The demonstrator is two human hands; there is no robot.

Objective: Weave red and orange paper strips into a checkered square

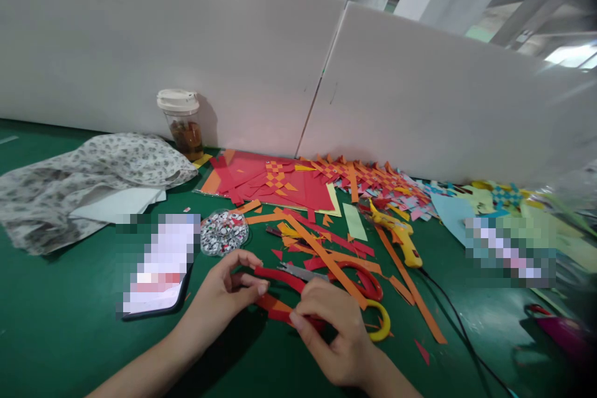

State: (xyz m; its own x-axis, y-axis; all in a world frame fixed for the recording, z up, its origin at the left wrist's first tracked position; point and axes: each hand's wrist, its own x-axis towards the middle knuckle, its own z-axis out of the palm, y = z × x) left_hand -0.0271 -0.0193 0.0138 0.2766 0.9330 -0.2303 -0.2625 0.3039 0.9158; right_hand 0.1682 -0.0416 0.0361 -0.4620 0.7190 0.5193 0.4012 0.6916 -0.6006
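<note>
Between my hands is a red paper strip [282,277], bent into a loop, with an orange strip [273,303] against its lower part. My left hand [228,292] pinches the left end of the paper between thumb and fingers. On the right side, my right hand [333,329] grips the other ends, its thumb and bent forefinger pressed together. Just behind the paper lies a pair of scissors [308,273] with red handles, partly hidden by my right hand and an orange strip. A yellow scissor handle [383,320] shows beside my right hand.
Orange and red strips [321,249] are scattered behind my hands. A yellow glue gun [396,233] with a black cord lies right of them. Left are a phone [161,267], a clear bag of googly eyes [224,233], a lidded cup [181,124] and patterned cloth [107,161]. White panels [233,50] stand behind.
</note>
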